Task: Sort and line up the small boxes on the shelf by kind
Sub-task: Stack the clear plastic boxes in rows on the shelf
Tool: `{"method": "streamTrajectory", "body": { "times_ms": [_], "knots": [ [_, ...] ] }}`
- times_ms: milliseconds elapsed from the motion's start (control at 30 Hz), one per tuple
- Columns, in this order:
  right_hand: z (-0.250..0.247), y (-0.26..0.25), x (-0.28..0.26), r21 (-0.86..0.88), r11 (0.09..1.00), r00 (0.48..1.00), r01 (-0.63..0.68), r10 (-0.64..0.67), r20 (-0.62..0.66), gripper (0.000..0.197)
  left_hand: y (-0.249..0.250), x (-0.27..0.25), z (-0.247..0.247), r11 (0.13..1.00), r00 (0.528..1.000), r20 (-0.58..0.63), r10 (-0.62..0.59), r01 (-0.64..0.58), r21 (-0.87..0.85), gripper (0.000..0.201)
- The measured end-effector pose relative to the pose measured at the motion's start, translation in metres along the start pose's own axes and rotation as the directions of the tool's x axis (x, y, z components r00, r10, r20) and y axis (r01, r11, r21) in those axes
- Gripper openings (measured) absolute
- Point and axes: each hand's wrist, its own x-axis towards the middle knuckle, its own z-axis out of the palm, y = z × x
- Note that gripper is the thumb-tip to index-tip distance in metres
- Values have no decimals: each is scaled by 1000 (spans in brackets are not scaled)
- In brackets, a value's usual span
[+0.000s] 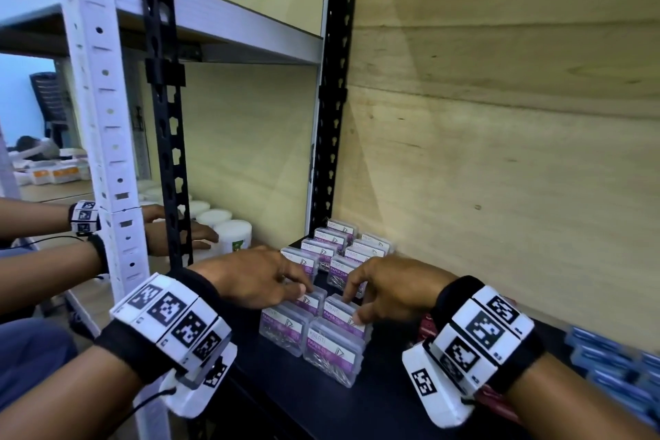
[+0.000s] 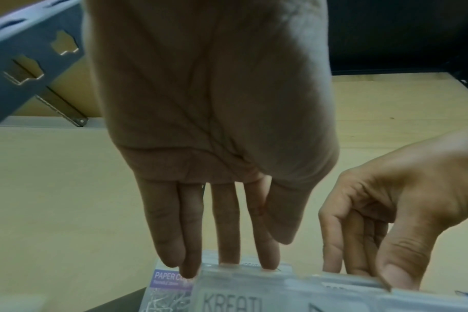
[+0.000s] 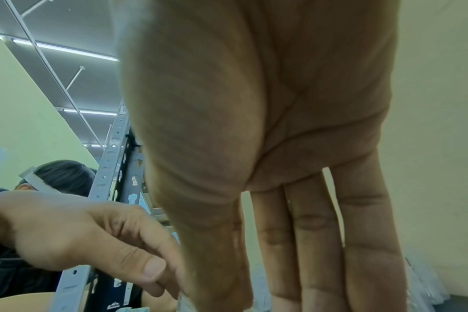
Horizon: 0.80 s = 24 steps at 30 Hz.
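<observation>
Paper clip boxes (image 1: pixel 323 300) are sitting in two columns on the black shelf (image 1: pixel 385 400), running from its front edge back toward the left rear corner, standing on edge, labels facing front, long axes running across the columns. Left hand (image 1: pixel 257 279) is touching a left-column box with straight fingertips (image 2: pixel 229 251). Right hand (image 1: pixel 389 287) is pinching the neighbouring right-column box (image 1: pixel 344 312), thumb in front, fingers behind. Both boxes lie directly under the fingertips. Blue boxes (image 1: pixel 610 364) are lying blurred toward the right edge.
</observation>
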Motion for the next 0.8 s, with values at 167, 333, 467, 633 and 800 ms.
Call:
{"method": "streamTrajectory", "body": {
  "times_ms": [167,333,467,633,800],
  "knots": [
    [0,-1,-6,-13,1000,1000,24,-24,3,34,2,-3,1,1000,1000,-3,12,-12,14,31],
    [1,-1,-10,7,999,999,37,-37,24,35,4,-6,2,999,1000,-3,4,-4,41,34],
    [2,-2,-12,19,999,999,43,-43,30,34,0,-6,5,999,1000,7,2,-2,35,38],
    [4,-3,-15,46,998,998,52,-54,33,34,0,-8,5,999,1000,7,-3,3,49,37],
    [4,-5,-20,26,997,997,72,-72,24,34,6,-8,7,999,999,33,-25,24,26,35]
  ]
}}
